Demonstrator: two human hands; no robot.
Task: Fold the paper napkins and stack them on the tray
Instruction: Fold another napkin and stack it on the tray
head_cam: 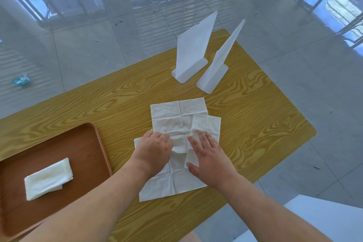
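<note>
On the wood-grain table [121, 92], near its middle, lies a white paper napkin [167, 122] opened out flat, its crease lines dividing it into panels. A second napkin sheet [206, 124] overlaps its right side, lying slightly askew with one corner past the first sheet's right edge. Nearer the person more white paper [176, 182] spreads toward the table's front edge; whether this is part of the same sheet or another one beneath cannot be told.

Both hands press down on the paper. The left hand [155, 151] lies knuckles up with its fingers [157, 134] curled under, bunching the paper a little at its left-centre; whether they actually pinch a fold cannot be told. The right hand [210, 159] lies flat, palm down, its fingers [204, 139] spread wide and resting on the overlapping sheet, the thumb stretched toward the left hand. The paper between the two hands is wrinkled.

At the left, a brown tray [88, 143] sits on the table, apart from the open napkins. One folded napkin [47, 179] lies on it as a flat rectangle, a lower layer peeking out along its near-right edge.

Farther back on the table stand two white upright holders [191, 51], each a thin panel rising from a flat base, set just beside each other. Beyond the table is a glossy tiled floor [78, 49], with a small bluish scrap [21, 80] lying on it at the left.
</note>
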